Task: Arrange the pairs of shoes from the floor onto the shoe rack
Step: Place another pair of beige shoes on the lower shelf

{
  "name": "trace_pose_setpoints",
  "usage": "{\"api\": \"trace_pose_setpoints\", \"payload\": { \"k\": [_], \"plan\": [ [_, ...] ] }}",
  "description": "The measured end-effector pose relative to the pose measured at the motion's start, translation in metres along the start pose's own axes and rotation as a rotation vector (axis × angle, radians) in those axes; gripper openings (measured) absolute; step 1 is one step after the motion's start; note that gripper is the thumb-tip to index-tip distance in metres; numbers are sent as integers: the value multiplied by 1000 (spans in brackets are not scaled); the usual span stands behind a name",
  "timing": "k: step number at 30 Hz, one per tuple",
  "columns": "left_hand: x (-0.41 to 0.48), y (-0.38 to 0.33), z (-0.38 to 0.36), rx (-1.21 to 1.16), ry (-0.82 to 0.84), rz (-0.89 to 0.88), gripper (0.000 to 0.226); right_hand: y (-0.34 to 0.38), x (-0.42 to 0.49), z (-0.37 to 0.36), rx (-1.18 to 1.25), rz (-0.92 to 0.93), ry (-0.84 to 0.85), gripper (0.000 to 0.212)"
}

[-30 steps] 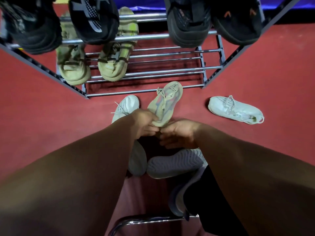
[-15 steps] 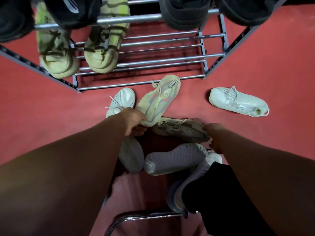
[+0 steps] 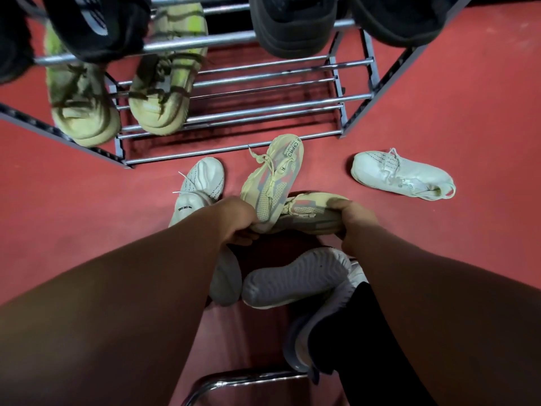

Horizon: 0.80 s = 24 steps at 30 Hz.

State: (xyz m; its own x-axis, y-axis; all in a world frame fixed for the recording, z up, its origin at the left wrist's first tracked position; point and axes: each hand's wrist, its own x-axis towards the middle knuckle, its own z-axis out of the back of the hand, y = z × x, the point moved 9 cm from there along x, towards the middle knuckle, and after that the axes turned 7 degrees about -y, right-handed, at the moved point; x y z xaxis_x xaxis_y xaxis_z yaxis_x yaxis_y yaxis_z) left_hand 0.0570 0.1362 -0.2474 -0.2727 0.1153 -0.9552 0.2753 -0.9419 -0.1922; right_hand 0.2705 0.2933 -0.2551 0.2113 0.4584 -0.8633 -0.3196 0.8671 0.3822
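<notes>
My left hand (image 3: 238,222) grips the heel of a cream mesh sneaker (image 3: 273,178) whose toe points toward the shoe rack (image 3: 234,112). My right hand (image 3: 352,224) holds the heel end of its matching cream sneaker (image 3: 307,213), which lies sideways between both hands. A white sneaker (image 3: 200,184) lies on the red floor under my left wrist. A second white sneaker (image 3: 401,174) lies on its side at the right. An upturned white shoe sole (image 3: 292,278) sits below my hands.
On the rack's lower rails a yellow-green pair (image 3: 123,98) fills the left half; bare rails (image 3: 263,106) lie to its right. Black shoes (image 3: 295,24) rest on the upper bar. A chrome chair frame (image 3: 243,380) and a worn shoe (image 3: 304,341) are near me.
My right hand has closed on the second cream sneaker's heel and lifted it toward the first. My left hand keeps its grip. The view has tilted closer to the rack.
</notes>
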Motion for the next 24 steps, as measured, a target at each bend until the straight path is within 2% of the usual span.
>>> {"api": "trace_pose_setpoints", "payload": {
  "k": [2,5,8,10,12,16,17,20,24],
  "plan": [
    [-5,-5,7,-1,-25,-41,26,0,-10,-9,-18,14,24,7],
    [-18,-13,19,-33,-70,-96,30,0,-25,-13,-94,19,36,15],
    [-45,-21,28,-77,-55,-132,26,14,-46,-15,-185,68,79,11],
    [-69,-30,38,-88,-59,-186,22,30,-65,-13,-210,131,85,12],
    [-94,-33,49,-81,-95,-220,29,49,-90,-9,-244,219,102,13],
    [-137,-25,71,-49,-144,-243,26,79,-141,13,-252,355,142,41],
    [-149,-21,75,-43,-149,-244,26,85,-155,20,-256,384,157,41],
    [-189,-15,80,-16,-160,-272,25,106,-209,37,-274,491,221,21],
    [-247,-16,88,-4,-237,-344,29,138,-275,62,-274,599,322,16]
  ]
}}
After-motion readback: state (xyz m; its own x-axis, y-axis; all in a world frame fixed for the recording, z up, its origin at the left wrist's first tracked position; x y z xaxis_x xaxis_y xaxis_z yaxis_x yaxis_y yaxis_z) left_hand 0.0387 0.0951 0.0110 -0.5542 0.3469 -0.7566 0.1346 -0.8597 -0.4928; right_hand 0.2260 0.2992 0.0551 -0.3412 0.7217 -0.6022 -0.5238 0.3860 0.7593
